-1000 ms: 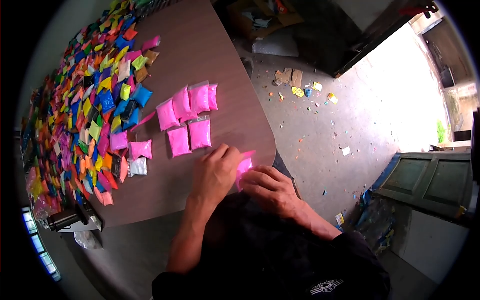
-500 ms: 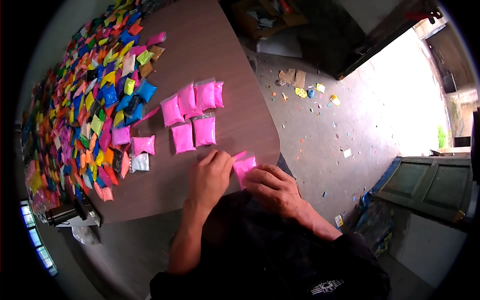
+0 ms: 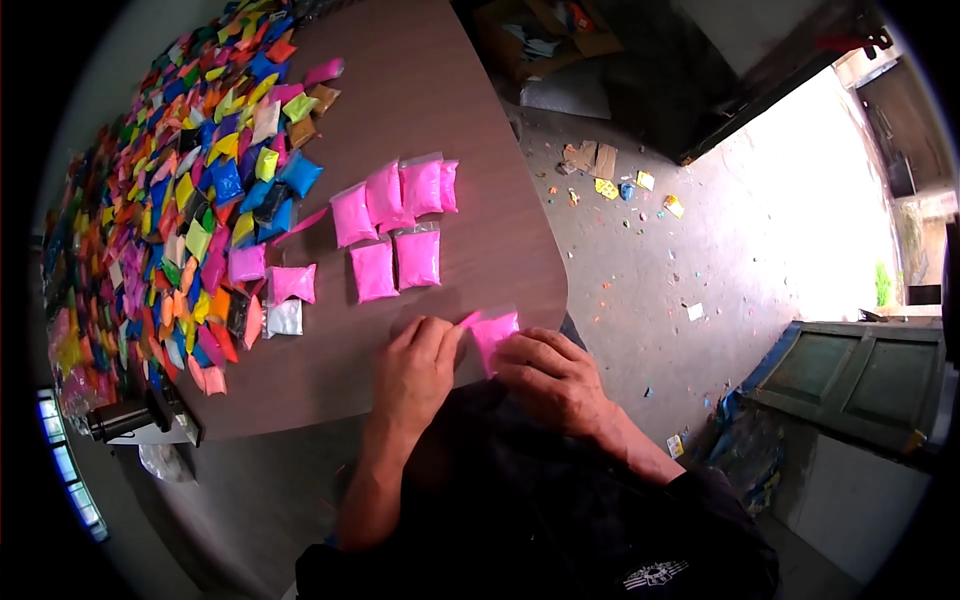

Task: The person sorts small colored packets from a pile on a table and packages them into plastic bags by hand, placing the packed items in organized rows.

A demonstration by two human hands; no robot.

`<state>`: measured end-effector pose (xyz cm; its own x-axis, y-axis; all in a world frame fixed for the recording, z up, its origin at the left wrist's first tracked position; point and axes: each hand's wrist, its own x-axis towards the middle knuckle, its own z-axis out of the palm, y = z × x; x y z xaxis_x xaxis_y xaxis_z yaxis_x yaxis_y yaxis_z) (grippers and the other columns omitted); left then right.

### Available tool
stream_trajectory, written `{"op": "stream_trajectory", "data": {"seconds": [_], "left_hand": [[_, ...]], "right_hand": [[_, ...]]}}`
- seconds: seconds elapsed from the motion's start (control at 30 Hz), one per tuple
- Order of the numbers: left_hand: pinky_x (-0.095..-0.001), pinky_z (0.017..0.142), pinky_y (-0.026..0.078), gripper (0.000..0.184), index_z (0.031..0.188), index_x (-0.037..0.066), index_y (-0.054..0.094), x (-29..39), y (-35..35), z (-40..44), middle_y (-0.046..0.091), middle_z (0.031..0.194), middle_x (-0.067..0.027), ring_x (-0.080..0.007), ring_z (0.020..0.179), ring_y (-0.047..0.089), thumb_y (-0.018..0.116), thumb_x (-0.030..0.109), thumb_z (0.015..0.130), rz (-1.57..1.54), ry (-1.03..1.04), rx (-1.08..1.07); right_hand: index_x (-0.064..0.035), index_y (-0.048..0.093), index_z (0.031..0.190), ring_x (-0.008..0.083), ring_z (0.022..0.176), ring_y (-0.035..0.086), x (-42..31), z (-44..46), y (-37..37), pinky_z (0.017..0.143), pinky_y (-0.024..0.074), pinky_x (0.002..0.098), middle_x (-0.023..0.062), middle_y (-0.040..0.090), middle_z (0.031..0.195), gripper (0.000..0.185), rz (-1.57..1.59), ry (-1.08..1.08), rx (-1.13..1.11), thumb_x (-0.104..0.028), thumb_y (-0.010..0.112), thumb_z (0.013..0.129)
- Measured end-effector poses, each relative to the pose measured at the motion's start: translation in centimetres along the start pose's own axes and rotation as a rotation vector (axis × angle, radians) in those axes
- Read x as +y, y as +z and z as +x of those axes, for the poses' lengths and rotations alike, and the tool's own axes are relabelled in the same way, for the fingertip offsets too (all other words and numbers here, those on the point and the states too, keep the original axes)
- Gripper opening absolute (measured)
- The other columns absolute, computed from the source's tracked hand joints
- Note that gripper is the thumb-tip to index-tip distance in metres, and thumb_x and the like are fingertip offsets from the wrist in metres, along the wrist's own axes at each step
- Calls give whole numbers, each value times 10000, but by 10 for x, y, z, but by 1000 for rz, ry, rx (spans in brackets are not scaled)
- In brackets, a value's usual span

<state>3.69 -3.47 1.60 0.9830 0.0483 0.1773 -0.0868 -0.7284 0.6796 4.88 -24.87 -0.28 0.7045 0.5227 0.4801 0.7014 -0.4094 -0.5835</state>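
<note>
My right hand (image 3: 553, 378) grips a small clear bag of bright pink material (image 3: 494, 332) at the table's near edge, its fingers covering the bag's lower right side. Just left of it, my left hand (image 3: 415, 365) is closed, with a thin pink strip (image 3: 470, 319) sticking out from its fingertips beside the bag's top. Several filled pink bags lie in two rows beyond my hands, including one pink bag (image 3: 417, 257) in the nearer row. Another pink strip (image 3: 300, 228) rests on the table to their left.
A large heap of small multicoloured packets (image 3: 190, 210) covers the left of the brown table (image 3: 400, 90). A black cylindrical object (image 3: 118, 420) stands at the near left corner. Scraps and cardboard (image 3: 590, 160) litter the floor to the right, near a green panelled door (image 3: 850, 380).
My left hand has shifted slightly down, and the pink strip at its fingertips has drawn a little left of the bag's top. My right hand keeps its grip. The view has shifted slightly.
</note>
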Motion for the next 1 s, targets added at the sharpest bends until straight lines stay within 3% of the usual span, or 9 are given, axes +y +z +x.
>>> {"op": "stream_trajectory", "data": {"seconds": [0.1, 0.23, 0.47, 0.6, 0.83, 1.0], "left_hand": [[-453, 639, 538, 87, 881, 50, 667, 13, -6, -2, 672, 840, -132, -376, 747, 667, 727, 94, 924, -15, -5, 20], [-448, 661, 541, 55, 907, 34, 671, 19, -1, -9, 661, 845, -145, -376, 768, 665, 713, 64, 923, 24, 60, -116], [-446, 640, 540, 61, 895, 52, 673, 20, -1, 13, 657, 838, -128, -363, 763, 666, 728, 78, 903, 30, 108, -123], [-460, 595, 520, 127, 856, 77, 632, 26, 7, 20, 615, 782, -105, -352, 697, 652, 739, 124, 906, 125, 282, -182], [-461, 588, 521, 176, 825, 86, 594, 18, 20, 32, 597, 768, -101, -339, 692, 655, 739, 135, 913, 222, 273, -168], [-428, 629, 542, 91, 854, 51, 667, 17, 10, 25, 678, 802, -105, -338, 721, 680, 743, 72, 899, 19, 240, 60]], "right_hand": [[-82, 736, 1013, 266, 1074, 689, 0, -4, 1, 971, 563, 390, 66, 718, 1142, 274, 17, 37, -4, -28, 768, 746], [-82, 735, 1020, 273, 1078, 686, 0, -3, 3, 957, 570, 386, 69, 714, 1150, 277, 16, 32, 4, -30, 769, 750], [-77, 744, 1050, 299, 1050, 700, 0, -1, 0, 881, 595, 378, 73, 711, 1121, 317, 6, 13, 17, -43, 726, 736], [-75, 742, 1067, 302, 1053, 696, 0, -1, 0, 886, 593, 381, 76, 706, 1130, 341, 14, 6, 23, -46, 719, 727], [-79, 737, 1077, 303, 1063, 689, 3, -5, 2, 897, 588, 386, 79, 692, 1139, 341, 7, -8, 9, -51, 724, 738], [-50, 726, 997, 302, 995, 711, 0, -6, 1, 878, 602, 386, 109, 710, 1116, 248, 43, 72, 63, 30, 770, 766]]}}
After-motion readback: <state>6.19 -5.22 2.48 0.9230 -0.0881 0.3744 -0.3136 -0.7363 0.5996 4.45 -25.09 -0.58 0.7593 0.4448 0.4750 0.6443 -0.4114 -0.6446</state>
